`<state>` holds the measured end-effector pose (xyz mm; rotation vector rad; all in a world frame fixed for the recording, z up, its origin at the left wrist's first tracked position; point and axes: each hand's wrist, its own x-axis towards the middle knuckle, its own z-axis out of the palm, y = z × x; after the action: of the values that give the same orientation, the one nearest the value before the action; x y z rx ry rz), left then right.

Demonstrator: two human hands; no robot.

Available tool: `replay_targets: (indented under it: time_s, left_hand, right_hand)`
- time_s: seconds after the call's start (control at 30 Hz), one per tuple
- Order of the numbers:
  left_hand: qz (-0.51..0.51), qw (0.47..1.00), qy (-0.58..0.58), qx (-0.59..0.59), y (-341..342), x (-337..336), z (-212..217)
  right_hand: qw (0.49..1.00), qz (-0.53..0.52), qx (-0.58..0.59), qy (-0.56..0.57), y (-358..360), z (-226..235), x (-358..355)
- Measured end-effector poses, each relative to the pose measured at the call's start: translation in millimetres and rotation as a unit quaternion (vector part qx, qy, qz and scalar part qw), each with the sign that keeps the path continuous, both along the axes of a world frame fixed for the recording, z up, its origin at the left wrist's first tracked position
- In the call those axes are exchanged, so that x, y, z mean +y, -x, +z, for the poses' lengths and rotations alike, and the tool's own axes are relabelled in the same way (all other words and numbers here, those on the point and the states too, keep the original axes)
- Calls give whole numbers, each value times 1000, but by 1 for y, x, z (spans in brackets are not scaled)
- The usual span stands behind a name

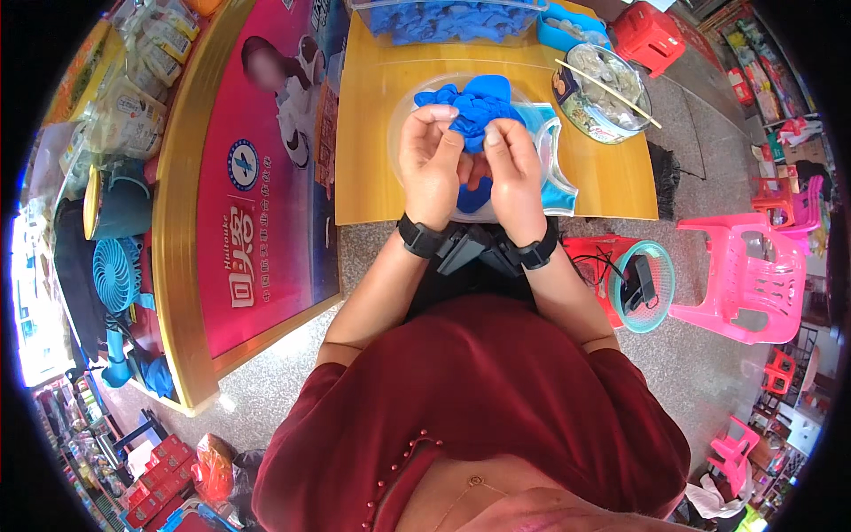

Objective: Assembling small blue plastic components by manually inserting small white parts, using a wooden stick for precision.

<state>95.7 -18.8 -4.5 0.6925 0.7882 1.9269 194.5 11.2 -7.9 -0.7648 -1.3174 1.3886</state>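
Pinching the left side of a crumpled bright-blue bundle (483,108) between the thumb and fingers of the left hand (429,168), with the grip narrowing on soft, fabric-like material. Pinching the near right side of the same bundle with the right hand (516,173), with the thumb pressing on top and the grip equally narrow. Holding the bundle above a round translucent basin (401,106) on the yellow wooden surface (368,182), with both hands standing close together. Showing another blue piece (474,197) lower down, between the two hands. Wearing a black wristband (420,238) on the left wrist and a similar one on the right. Having a light-blue item with white edging (558,198), of unclear kind, lying just beside the right hand. Facing a clear plastic bin (461,41) full of similar blue pieces at the far edge, next to a small blue tray (550,34). Seeing a round printed tin (581,113) farther right, holding pale translucent pieces, with thin wooden chopsticks (608,92) lying across its rim. Sitting near a green mesh basket (671,297) and a pink plastic armchair (749,275), both standing to the right
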Motion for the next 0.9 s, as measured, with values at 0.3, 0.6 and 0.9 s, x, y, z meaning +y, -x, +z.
replay_targets:
  time_s: [0.3, 0.6, 0.9]
  left_hand:
    - [141, 959, 40, 242, 15, 7, 0]
    - [177, 926, 47, 330, 6, 4, -2]
    - [-187, 966, 103, -149, 16, 0, 7]
  right_hand:
    - [991, 108, 1, -76, 0, 4, -20]
    - [999, 3, 33, 19, -7, 8, -1]
    - [995, -64, -74, 34, -6, 2, 14]
